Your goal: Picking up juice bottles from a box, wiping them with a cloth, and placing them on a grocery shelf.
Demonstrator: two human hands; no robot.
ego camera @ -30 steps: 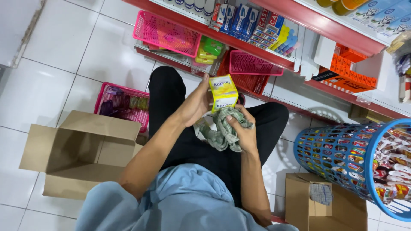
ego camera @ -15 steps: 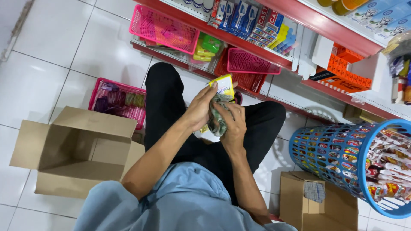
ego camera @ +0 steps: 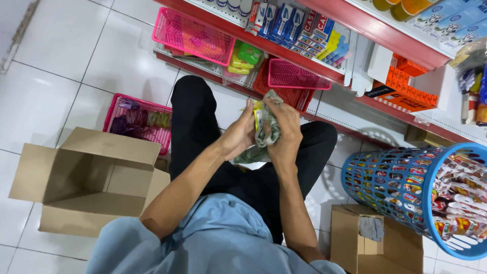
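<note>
White tile floor, red shelf (ego camera: 324,76) ahead. Just before the shelf, my left hand (ego camera: 238,137) pinches a yellow packet (ego camera: 258,112) upright; my right hand (ego camera: 284,134), touching it, clutches a crumpled cloth (ego camera: 269,127).

You held both forearms stretched forward over your lap, bare from the elbow down, wrists drawn in so the two hands met in front of you. Your left hand (ego camera: 239,136) was cupped, palm turned inward, thumb pointing up. Your right hand (ego camera: 285,133) faced it with knuckles upward, fingers curled closed and pressing toward the left palm.
</note>
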